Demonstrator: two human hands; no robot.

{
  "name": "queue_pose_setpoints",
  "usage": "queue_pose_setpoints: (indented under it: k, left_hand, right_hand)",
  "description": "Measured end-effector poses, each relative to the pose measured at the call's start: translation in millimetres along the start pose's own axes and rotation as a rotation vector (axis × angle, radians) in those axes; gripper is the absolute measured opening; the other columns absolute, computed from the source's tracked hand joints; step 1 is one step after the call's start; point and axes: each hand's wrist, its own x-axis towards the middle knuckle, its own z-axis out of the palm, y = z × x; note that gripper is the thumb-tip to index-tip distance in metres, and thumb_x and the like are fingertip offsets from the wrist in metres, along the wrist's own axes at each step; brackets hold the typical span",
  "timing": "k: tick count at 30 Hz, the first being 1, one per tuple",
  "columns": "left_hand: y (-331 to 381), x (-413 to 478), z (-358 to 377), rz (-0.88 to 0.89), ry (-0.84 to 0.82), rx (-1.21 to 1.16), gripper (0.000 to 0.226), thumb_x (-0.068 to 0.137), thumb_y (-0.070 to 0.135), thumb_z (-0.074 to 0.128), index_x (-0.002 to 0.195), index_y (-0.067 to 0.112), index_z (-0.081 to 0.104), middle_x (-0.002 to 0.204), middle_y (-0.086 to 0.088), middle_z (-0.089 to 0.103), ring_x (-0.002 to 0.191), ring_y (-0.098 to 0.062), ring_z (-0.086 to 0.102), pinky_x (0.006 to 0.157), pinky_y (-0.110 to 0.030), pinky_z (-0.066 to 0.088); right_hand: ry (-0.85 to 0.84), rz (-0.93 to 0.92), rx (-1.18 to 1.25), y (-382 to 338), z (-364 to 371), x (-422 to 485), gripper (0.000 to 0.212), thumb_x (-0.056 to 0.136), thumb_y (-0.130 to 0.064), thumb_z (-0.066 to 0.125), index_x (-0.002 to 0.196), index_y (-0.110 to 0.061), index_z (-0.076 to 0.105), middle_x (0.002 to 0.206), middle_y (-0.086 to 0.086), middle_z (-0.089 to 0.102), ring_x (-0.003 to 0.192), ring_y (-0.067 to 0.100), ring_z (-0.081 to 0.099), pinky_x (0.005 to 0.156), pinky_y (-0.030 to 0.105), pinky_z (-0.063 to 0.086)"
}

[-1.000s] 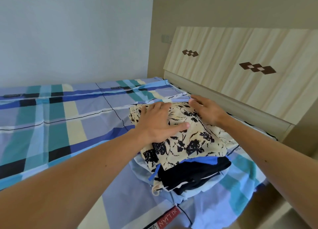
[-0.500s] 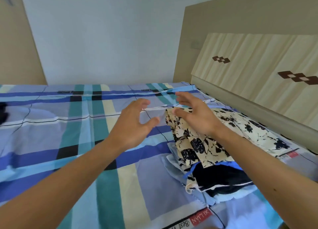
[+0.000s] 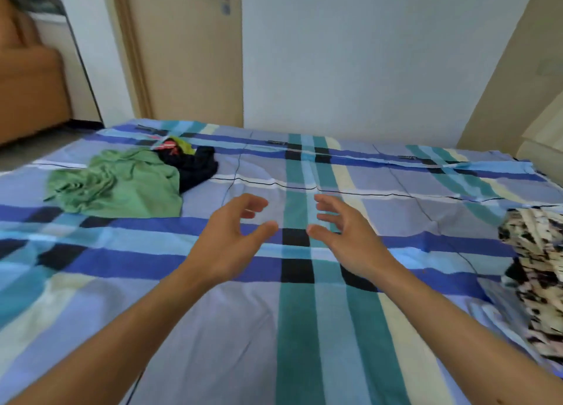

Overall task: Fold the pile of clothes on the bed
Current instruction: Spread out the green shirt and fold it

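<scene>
From the head camera, the left hand (image 3: 231,237) and right hand (image 3: 344,237) hang over the middle of the bed (image 3: 304,328), palms turned toward each other. Their fingers are loosely curled and spread, and they hold nothing. A second ago both hands lay flat on the cream-and-black printed top of the folded stack (image 3: 536,267). They have since lifted off it and swung left with the gaze, so the stack now sits at the right edge of the frame, well apart from them.

The turn brings the unfolded clothes into view at the far left of the bed. A crumpled green garment (image 3: 115,182) lies there with a dark garment (image 3: 195,167) touching its far side and a small red and yellow piece (image 3: 170,144) behind. A closed door (image 3: 189,54) stands beyond.

The printed piece looks finished. The hands seem to be heading for the next item, probably the green one, which lies nearest.
</scene>
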Motion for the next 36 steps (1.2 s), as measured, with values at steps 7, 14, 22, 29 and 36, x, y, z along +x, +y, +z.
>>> queue_pose_setpoints:
  k: [7, 14, 22, 29, 36]
  left_hand:
    - [-72.3, 0.8, -79.3, -0.122, 0.159, 0.099, 0.036, 0.090, 0.036, 0.068, 0.122, 0.021, 0.060, 0.122, 0.010, 0.060, 0.110, -0.007, 0.056, 0.077, -0.008, 0.038]
    - [-133.2, -1.3, -130.9, -0.303, 0.254, 0.223, 0.041, 0.091, 0.038, 0.065, 0.127, 0.018, 0.057, 0.129, 0.003, 0.057, 0.118, -0.015, 0.052, 0.092, -0.027, 0.040]
    - [-175.7, 4.2, -153.4, -0.443, 0.266, 0.311, 0.042, 0.091, 0.044, 0.060, 0.125, 0.019, 0.056, 0.129, 0.002, 0.055, 0.118, -0.021, 0.052, 0.099, -0.043, 0.045]
    - [-178.0, 10.6, -140.2, -0.425, 0.185, 0.404, 0.043, 0.092, 0.047, 0.055, 0.125, 0.020, 0.053, 0.127, 0.001, 0.052, 0.117, -0.024, 0.051, 0.099, -0.044, 0.042]
    - [-163.4, 11.0, -122.2, -0.382, 0.054, 0.549, 0.057, 0.091, 0.049, 0.055, 0.137, 0.018, 0.040, 0.134, -0.004, 0.043, 0.124, -0.029, 0.040, 0.100, -0.043, 0.039]
  right_hand:
    - [-0.217, -0.074, 0.022, -36.7, 128.8, 53.3, 0.057, 0.091, -0.028, 0.071, 0.142, -0.030, 0.046, 0.142, -0.010, 0.050, 0.125, 0.007, 0.053, 0.104, 0.032, 0.047]
    - [-0.346, -0.109, -0.055, -58.0, 232.3, 106.6, 0.044, 0.091, -0.030, 0.069, 0.133, -0.027, 0.055, 0.140, -0.003, 0.046, 0.129, 0.014, 0.050, 0.097, 0.025, 0.040]
    - [-0.439, -0.133, -0.310, -36.5, 323.4, 181.3, 0.038, 0.086, -0.028, 0.071, 0.123, -0.023, 0.062, 0.149, 0.009, 0.032, 0.139, 0.026, 0.037, 0.105, 0.032, 0.037]
    - [-0.438, -0.229, -0.559, -26.9, 356.8, 205.2, 0.047, 0.082, -0.041, 0.062, 0.119, -0.011, 0.061, 0.135, 0.003, 0.052, 0.126, 0.026, 0.048, 0.112, 0.053, 0.027]
    - [-0.243, -0.187, 0.044, -64.3, 287.9, 151.7, 0.010, 0.081, -0.022, 0.080, 0.089, -0.015, 0.079, 0.088, -0.006, 0.075, 0.084, 0.002, 0.068, 0.074, 0.011, 0.049]
